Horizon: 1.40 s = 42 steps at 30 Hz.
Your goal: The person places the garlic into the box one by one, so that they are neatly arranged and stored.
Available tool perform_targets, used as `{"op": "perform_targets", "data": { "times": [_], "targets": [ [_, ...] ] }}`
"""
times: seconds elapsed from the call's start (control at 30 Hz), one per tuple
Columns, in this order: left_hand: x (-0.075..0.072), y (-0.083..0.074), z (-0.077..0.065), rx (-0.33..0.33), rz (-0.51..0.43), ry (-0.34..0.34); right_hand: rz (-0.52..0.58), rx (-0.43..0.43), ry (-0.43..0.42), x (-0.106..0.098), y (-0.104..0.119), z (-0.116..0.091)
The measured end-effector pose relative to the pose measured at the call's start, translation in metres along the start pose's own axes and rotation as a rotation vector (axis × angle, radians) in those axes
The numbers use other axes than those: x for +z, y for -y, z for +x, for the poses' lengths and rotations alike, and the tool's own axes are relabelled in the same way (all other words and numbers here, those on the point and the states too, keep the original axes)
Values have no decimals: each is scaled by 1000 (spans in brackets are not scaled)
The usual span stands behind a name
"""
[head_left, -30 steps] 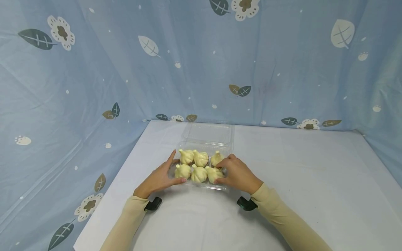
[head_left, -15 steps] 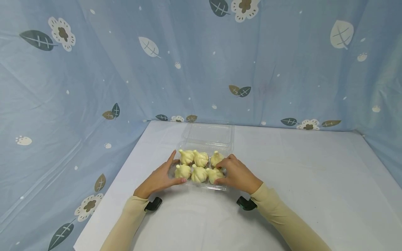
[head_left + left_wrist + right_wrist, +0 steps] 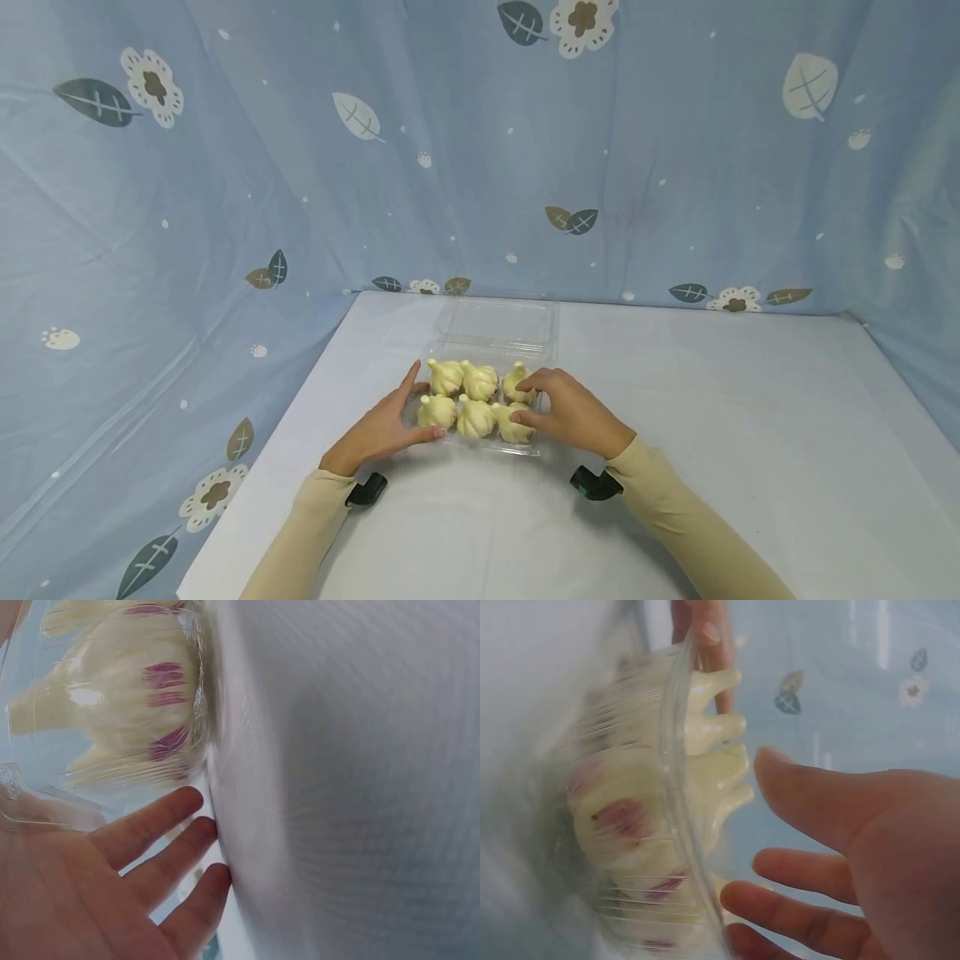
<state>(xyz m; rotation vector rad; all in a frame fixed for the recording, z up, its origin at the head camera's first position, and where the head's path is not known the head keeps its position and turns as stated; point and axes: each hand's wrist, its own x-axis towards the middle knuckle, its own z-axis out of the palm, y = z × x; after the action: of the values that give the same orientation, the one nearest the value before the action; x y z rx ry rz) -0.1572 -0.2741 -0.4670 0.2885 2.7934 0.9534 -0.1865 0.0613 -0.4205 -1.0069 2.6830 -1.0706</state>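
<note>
Several pale yellow garlic bulbs, including a front-right garlic bulb (image 3: 514,425), sit in two rows in a clear plastic clamshell container (image 3: 517,450). Its lid (image 3: 495,323) lies folded back, away from the person. My left hand (image 3: 381,429) rests against the container's left end, thumb at the front-left corner. In the left wrist view, three nearly straight fingers (image 3: 169,859) spread beside the clear wall. Over the right end is my right hand (image 3: 576,412), thumb and fingers parted above the front-right bulb. The right wrist view shows purple marks on a garlic bulb (image 3: 619,817) through the wall.
A white cloth (image 3: 720,433) covers the table and stretches right of the container. Behind and to the left hangs a blue patterned curtain (image 3: 465,183). A black wrist device (image 3: 595,483) sits under the right wrist, another black device (image 3: 367,489) under the left.
The right hand's thumb and fingers have parted, letting go of the front-right garlic bulb, and the hand has shifted slightly right. The left hand and container stay put.
</note>
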Motion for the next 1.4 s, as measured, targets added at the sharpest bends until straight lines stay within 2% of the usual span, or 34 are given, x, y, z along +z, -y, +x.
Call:
{"op": "perform_targets", "data": {
  "times": [0.27, 0.4, 0.57, 0.83, 1.07, 1.2, 1.3, 1.4],
  "targets": [
    [0, 0, 1, 10, -39, -7, 28, -34, -133, -7, -5, 1],
    [-1, 1, 1, 22, -59, -15, 58, -20, -193, -13, -4, 1],
    [-5, 2, 3, 60, -32, -22, 106, 0, -257, -19, -8, 1],
    [-28, -5, 7, 104, -31, -186, 195, 74, -368, -39, -17, 3],
    [-54, -3, 19, 105, -44, -251, 232, 124, -438, -54, -20, 6],
    [-69, -5, 29, 123, -86, -326, 256, 142, -479, -61, -23, 10],
    [-79, -7, 39, 127, -152, -390, 257, 149, -505, -66, -28, 15],
    [-88, -8, 51, 89, -221, -421, 268, 156, -529, -70, -33, 21]
  ]
}}
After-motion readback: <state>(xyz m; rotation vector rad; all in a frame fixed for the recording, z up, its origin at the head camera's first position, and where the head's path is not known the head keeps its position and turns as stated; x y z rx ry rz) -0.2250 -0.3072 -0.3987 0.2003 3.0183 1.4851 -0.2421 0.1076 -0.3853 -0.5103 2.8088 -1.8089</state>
